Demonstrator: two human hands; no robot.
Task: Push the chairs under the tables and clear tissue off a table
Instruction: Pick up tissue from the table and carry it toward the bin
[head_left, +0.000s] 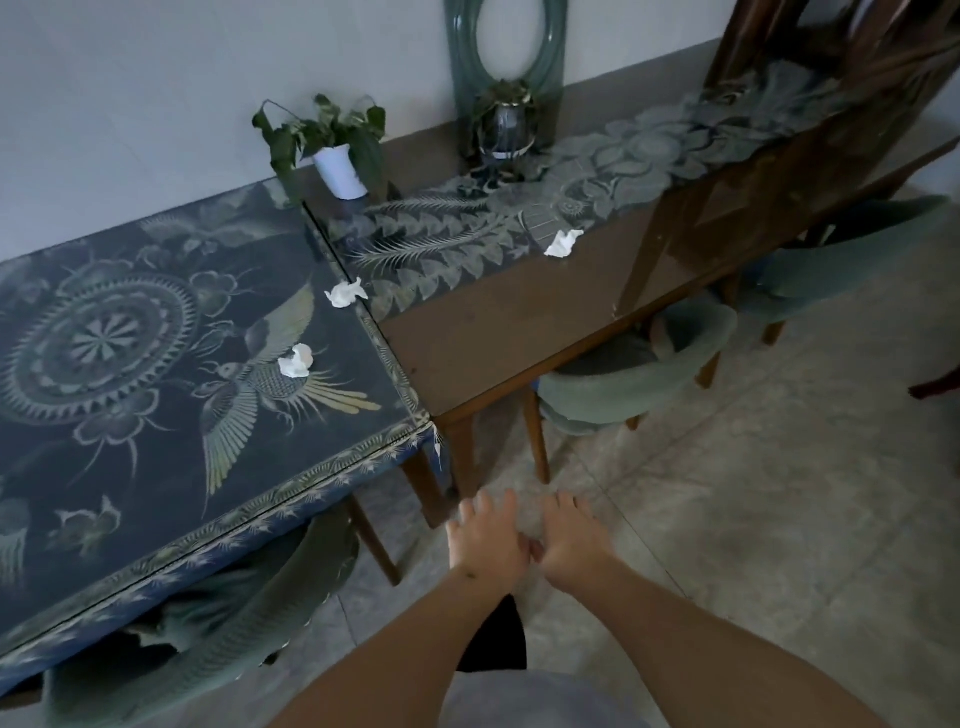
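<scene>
Pale tiled floor (779, 493) lies under both hands, which hang side by side over it, thumbs nearly touching, backs up. Neither the left hand (485, 540) nor the right hand (574, 543) holds anything; the fingers of both are loosely spread and reach forward. Down and to the left of the left hand, a green chair (218, 639) sits tucked under the blue patterned table (130, 415), whose corner stands just ahead and left of the hands. Beyond that corner, on the blue cloth, lies one crumpled tissue (296, 361), well apart from both hands, and farther on a second tissue (345, 293) rests at the seam where the blue table meets the brown wooden table (493, 322). Ahead and right of the right hand, another green chair (634, 374) is partly under the brown table, with a third chair (841, 260) beyond it. A third tissue (562, 243) lies farther still on the brown top. Against the wall stand a white potted plant (337, 150) and a dark vase (506, 135).
</scene>
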